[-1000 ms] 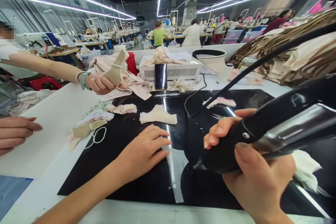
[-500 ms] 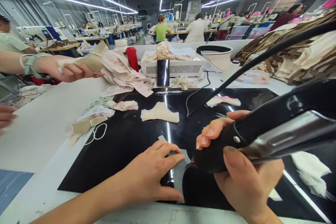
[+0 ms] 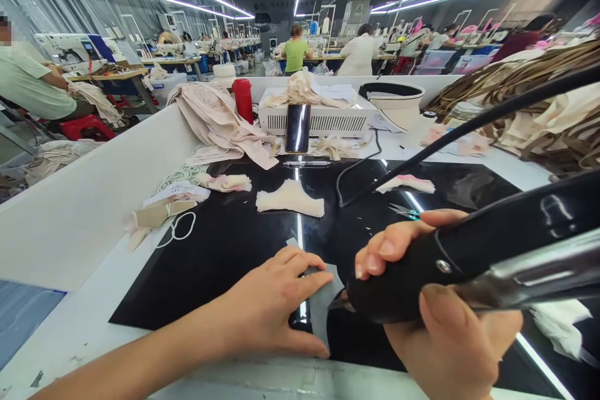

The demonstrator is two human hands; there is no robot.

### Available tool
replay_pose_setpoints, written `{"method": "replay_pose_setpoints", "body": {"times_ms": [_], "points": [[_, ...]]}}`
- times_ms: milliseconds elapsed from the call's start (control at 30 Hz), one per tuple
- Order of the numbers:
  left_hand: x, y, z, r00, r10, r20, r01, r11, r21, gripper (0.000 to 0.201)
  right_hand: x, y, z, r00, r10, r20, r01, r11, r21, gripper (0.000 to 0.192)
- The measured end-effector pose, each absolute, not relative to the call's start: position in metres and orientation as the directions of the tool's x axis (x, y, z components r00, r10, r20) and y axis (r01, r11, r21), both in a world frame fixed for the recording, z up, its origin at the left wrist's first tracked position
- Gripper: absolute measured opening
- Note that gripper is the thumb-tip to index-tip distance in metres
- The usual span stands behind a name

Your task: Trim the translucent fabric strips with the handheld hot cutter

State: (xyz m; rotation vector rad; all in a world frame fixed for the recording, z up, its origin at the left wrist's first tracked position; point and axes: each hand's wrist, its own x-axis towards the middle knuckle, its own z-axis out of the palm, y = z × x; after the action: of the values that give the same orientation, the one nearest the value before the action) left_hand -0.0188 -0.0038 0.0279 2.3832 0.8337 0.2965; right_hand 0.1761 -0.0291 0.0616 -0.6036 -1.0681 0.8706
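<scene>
My right hand (image 3: pixel 440 319) grips the black handle of a corded iron (image 3: pixel 492 256), its tip low over the glossy black mat (image 3: pixel 225 250). My left hand (image 3: pixel 276 306) lies flat on the mat, fingers spread, pressing a thin dark strip (image 3: pixel 323 306) right beside the iron's tip. A cream fabric piece (image 3: pixel 289 199) lies further back on the mat. Small scissors (image 3: pixel 403 211) lie just beyond my right fingers.
A white vented box (image 3: pixel 319 120) heaped with fabric, a phone (image 3: pixel 298 127) leaning on it, a red bottle (image 3: pixel 242 100) and a pen (image 3: pixel 307 164) stand at the back. Beige garments (image 3: pixel 215 119), cords and trims (image 3: pixel 164 212) lie left. A seated person (image 3: pixel 28 84) is far left.
The co-worker's hands with the beige piece have drawn back out of view on the left. My left hand slid toward the iron and pressed down the strip; the view shifted slightly.
</scene>
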Motion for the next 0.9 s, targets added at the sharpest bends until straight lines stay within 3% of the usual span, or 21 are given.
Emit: {"method": "replay_pose_setpoints", "body": {"times_ms": [233, 600, 900], "points": [[-0.018, -0.005, 0.029, 0.775, 0.632, 0.021, 0.501, -0.634, 0.589, 0.079, 0.175, -0.031, 0.058, 0.203, 0.853, 0.482, -0.293, 0.522, -0.801, 0.033], [-0.018, -0.005, 0.031, 0.780, 0.625, 0.025, 0.494, -0.640, 0.588, 0.076, 0.173, -0.047, 0.077, 0.181, 0.880, 0.439, -0.250, 0.473, -0.845, 0.041], [-0.018, -0.004, 0.030, 0.774, 0.633, 0.023, 0.505, -0.639, 0.581, 0.081, 0.178, -0.045, 0.067, 0.191, 0.848, 0.494, -0.305, 0.529, -0.792, 0.038]]}}
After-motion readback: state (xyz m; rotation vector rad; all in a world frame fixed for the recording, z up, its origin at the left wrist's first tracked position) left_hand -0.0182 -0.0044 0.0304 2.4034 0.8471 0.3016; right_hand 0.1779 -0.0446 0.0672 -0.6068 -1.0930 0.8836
